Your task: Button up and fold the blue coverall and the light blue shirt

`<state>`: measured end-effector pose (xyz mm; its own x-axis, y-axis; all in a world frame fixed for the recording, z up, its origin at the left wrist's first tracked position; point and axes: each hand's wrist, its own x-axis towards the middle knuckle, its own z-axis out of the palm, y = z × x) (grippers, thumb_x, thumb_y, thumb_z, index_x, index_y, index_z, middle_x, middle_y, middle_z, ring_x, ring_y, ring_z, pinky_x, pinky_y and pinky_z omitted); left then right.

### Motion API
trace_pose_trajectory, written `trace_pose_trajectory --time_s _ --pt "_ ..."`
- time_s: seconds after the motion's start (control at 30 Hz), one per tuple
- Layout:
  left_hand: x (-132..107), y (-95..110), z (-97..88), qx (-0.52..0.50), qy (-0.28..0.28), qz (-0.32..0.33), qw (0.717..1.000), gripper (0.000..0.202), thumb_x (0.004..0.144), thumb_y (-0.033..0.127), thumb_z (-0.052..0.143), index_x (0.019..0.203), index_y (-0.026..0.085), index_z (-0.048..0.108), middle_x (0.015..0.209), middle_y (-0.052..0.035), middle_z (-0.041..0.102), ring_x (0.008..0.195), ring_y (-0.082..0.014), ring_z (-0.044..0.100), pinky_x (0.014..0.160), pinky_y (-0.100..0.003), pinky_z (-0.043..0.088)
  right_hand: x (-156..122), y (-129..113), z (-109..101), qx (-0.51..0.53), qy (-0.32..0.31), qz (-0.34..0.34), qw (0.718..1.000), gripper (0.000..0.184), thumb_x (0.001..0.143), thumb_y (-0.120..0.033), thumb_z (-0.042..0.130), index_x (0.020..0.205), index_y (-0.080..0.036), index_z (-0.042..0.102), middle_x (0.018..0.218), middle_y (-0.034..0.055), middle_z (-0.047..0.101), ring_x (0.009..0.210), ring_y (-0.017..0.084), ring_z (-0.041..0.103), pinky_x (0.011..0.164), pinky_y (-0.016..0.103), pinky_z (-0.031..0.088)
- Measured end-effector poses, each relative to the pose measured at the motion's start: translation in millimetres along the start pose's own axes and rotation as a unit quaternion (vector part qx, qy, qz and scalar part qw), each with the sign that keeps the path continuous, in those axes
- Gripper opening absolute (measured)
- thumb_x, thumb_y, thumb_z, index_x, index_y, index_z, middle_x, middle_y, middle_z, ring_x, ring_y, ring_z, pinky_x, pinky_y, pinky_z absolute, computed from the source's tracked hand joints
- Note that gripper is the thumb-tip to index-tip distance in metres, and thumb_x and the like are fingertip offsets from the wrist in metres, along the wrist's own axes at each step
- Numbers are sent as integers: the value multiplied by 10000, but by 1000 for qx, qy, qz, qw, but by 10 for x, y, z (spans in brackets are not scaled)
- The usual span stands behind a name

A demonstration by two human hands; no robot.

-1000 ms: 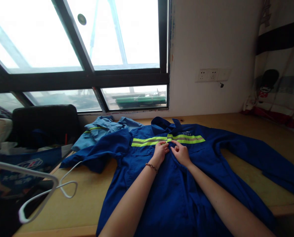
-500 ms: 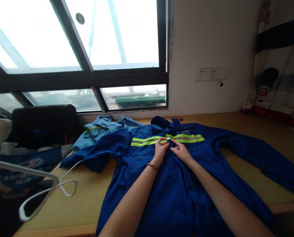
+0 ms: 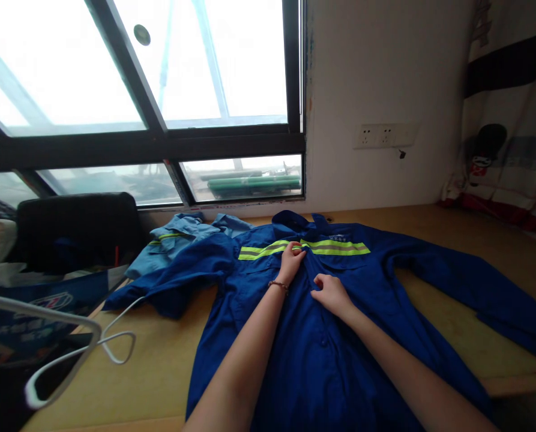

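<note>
A dark blue work jacket [image 3: 290,354] lies spread front side up, collar toward the wall, with a yellow-green and grey reflective stripe [image 3: 335,248] across its chest. My left hand [image 3: 291,263], with a beaded bracelet [image 3: 278,285] on the wrist, pinches the jacket's front edge at the stripe. Lower down and to the right, my right hand [image 3: 333,295] is closed with thumb and finger together at the front opening, seemingly on the jacket's edge. Its fingertips partly hide what they grip.
The jacket covers much of a wooden table [image 3: 150,360]. A light blue garment [image 3: 168,240] lies behind its left sleeve. A white cable or bar [image 3: 83,360] loops at the left, near a black chair [image 3: 78,231] and a blue bag [image 3: 47,312]. Wall sockets [image 3: 376,136] are behind.
My right hand has moved down the front opening, away from my left hand. The left hand stays pinched at the stripe. The jacket's front now lies straighter between them.
</note>
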<state>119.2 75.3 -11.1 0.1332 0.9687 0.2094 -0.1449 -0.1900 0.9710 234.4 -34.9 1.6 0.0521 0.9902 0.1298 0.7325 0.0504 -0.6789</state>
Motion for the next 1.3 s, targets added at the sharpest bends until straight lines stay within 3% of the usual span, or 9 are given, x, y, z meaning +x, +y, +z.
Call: trace_pose_trajectory --time_s 0.13,0.27,0.4,0.47,0.57,0.67,0.93,1.1,1.3 --pt "240 -8 0 41 -1 5 999 251 603 195 664 824 168 547 467 87 433 417 -55 392 448 -157 288 175 144 23 240 -38 24 970 119 585 -253 611 653 -163 647 666 29 656 666 185 588 614 268 432" --pt "315 1 40 75 11 -10 997 245 619 123 627 852 165 564 498 65 483 451 -74 430 498 -176 339 285 200 -110 449 -92 129 879 198 562 -198 651 747 -133 672 684 51 674 652 188 619 611 284 475" --pt "111 88 39 91 20 -22 995 326 591 49 616 892 165 565 662 -4 585 597 -121 535 613 -226 406 334 220 -270 565 -123 232 782 170 603 -119 614 767 -128 658 708 52 681 684 173 638 675 286 502" --pt "-101 159 5 127 12 15 992 358 593 58 627 925 183 575 806 -45 612 695 -149 559 674 -253 413 332 228 -328 580 -151 252 760 153 670 -133 562 793 -133 653 708 48 681 691 169 642 704 299 503" --pt "-457 239 -41 220 -51 93 970 262 639 123 624 884 218 624 851 -48 609 709 -161 544 699 -262 397 299 231 -388 562 -174 235 773 179 748 -180 494 829 -133 647 718 57 680 705 176 644 700 307 503" --pt "-704 243 -31 293 -86 101 947 154 659 162 620 795 226 650 791 -36 590 658 -155 524 666 -254 389 261 220 -425 558 -181 225 778 211 785 -209 466 868 -128 642 725 65 678 681 173 641 679 299 501" --pt "-677 196 -27 474 -80 58 875 142 667 235 629 791 177 592 782 -28 581 713 -159 533 636 -251 380 242 175 -429 611 -188 292 711 216 791 -127 452 914 -110 628 655 41 676 566 136 619 633 263 493" --pt "-588 159 -123 399 -84 -15 913 231 574 263 701 735 164 569 640 19 566 584 -120 525 528 -213 361 216 122 -390 581 -183 292 738 179 759 -115 491 842 -91 648 603 44 667 534 134 611 579 239 492" --pt "-667 254 -103 70 -97 -99 988 310 574 246 706 758 143 479 543 57 520 380 -72 498 384 -176 367 156 46 -369 561 -196 202 778 167 735 -128 533 831 -98 666 706 65 686 638 155 636 646 249 504"
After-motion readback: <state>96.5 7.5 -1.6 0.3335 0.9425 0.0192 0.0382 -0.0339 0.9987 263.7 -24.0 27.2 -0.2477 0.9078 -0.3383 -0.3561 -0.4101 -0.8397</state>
